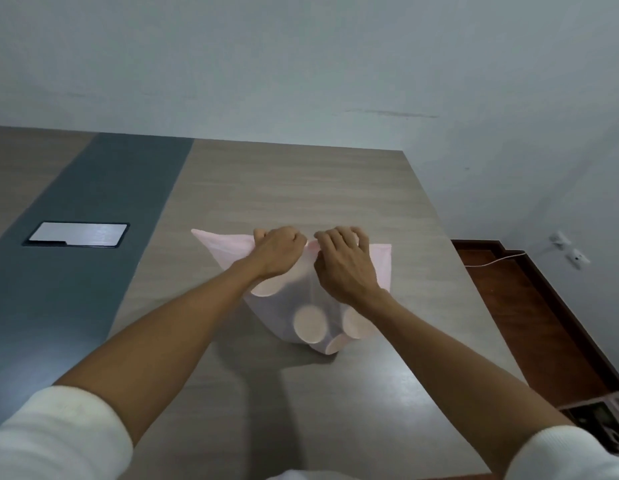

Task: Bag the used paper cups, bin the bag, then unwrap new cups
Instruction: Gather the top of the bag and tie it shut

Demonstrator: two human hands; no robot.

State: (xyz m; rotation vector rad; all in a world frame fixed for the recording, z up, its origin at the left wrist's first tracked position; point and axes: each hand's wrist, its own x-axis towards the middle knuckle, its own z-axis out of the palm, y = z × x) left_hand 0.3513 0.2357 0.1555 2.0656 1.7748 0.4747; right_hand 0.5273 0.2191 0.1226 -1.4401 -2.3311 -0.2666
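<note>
Two-tone wooden table (301, 188) carries everything. Pink translucent plastic bag (379, 268) sits mid-table, mouth gathered upward, likely for tying shut. Left hand (278, 252) and right hand (346, 268) meet at top edge, fingers curled, pinching plastic. Used paper cups (310, 323) inside, bases pressing against film.

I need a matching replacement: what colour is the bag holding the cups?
Pale pink and translucent, the bag shows best in the head view.
</note>
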